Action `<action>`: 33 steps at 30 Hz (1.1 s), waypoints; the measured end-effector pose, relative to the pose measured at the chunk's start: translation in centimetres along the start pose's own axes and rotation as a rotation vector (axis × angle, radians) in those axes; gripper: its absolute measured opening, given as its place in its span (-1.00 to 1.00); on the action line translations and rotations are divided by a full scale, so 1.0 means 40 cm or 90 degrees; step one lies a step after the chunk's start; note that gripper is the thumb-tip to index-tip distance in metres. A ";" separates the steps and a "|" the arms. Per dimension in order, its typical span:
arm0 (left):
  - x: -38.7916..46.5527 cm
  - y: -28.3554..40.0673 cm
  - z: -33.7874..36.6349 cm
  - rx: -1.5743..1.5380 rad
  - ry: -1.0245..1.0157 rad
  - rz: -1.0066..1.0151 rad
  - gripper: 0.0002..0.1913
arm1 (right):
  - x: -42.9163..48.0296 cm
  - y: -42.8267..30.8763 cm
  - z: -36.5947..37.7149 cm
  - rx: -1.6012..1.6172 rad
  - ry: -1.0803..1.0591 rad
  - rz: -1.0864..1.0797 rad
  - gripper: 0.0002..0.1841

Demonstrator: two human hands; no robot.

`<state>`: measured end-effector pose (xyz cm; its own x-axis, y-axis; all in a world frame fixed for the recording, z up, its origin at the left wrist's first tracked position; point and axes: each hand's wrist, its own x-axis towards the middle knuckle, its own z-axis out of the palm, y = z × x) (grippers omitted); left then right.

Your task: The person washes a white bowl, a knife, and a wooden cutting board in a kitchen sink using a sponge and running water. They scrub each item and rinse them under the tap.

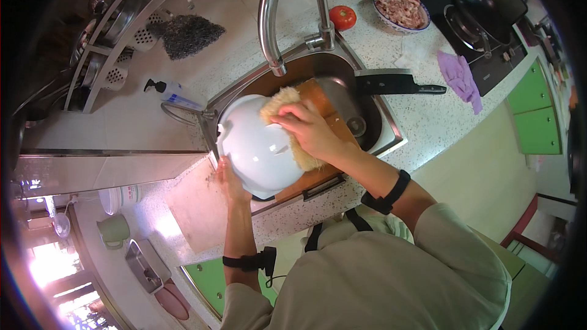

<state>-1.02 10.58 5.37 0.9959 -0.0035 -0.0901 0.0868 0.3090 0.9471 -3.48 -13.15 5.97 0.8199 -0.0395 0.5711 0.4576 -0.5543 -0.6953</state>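
A glossy white bowl [257,146] is tilted over the left half of the stainless sink [390,135], its smooth outer side towards me. My left hand [227,181] grips its rim at the lower left, with the fingers partly hidden. Pinched in my right hand [314,133] is a tan loofah [306,156], which lies against the bowl's right side. Under the loofah and beside the bowl, a brown wooden board [321,96] rests across the sink. The curved metal faucet [270,32] hangs above them, and I cannot tell whether water runs.
A black-handled cleaver [385,83] lies across the sink's right rim. Further right are a purple cloth [460,78] and a black wok [479,7] on the stove. Behind stand a tomato [343,18] and a bowl of meat [401,9]. A pump bottle [176,93] lies left.
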 end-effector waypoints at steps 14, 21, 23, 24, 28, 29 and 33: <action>0.014 0.077 0.021 0.021 -0.003 0.028 -0.66 | 0.084 -0.108 -0.127 0.063 -0.013 -0.093 -0.72; -0.004 0.027 0.019 0.046 0.055 -0.021 -0.69 | 0.031 -0.038 -0.060 0.082 -0.168 -0.101 -0.73; -0.003 0.013 0.014 0.070 0.064 -0.050 -0.63 | 0.013 -0.006 -0.066 0.062 -0.157 -0.062 -0.75; -0.002 0.012 0.008 0.014 0.015 -0.031 -0.63 | 0.007 0.000 -0.067 0.111 -0.112 0.048 -0.76; -0.001 0.014 -0.001 0.021 0.073 -0.049 -0.64 | 0.001 -0.029 -0.053 0.320 -0.042 0.317 -0.79; 0.000 0.016 0.000 0.021 0.080 -0.059 -0.64 | 0.002 -0.039 -0.047 0.399 -0.044 0.301 -0.80; -0.005 0.018 0.011 -0.048 0.072 -0.092 -0.63 | 0.016 -0.046 -0.035 0.112 -0.048 0.089 -0.79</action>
<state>-1.16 10.40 6.21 0.9637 0.0520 -0.2620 0.2231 0.3828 0.8965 -4.26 -13.31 8.23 0.9002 -0.0401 0.4337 0.3846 -0.3941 -0.8347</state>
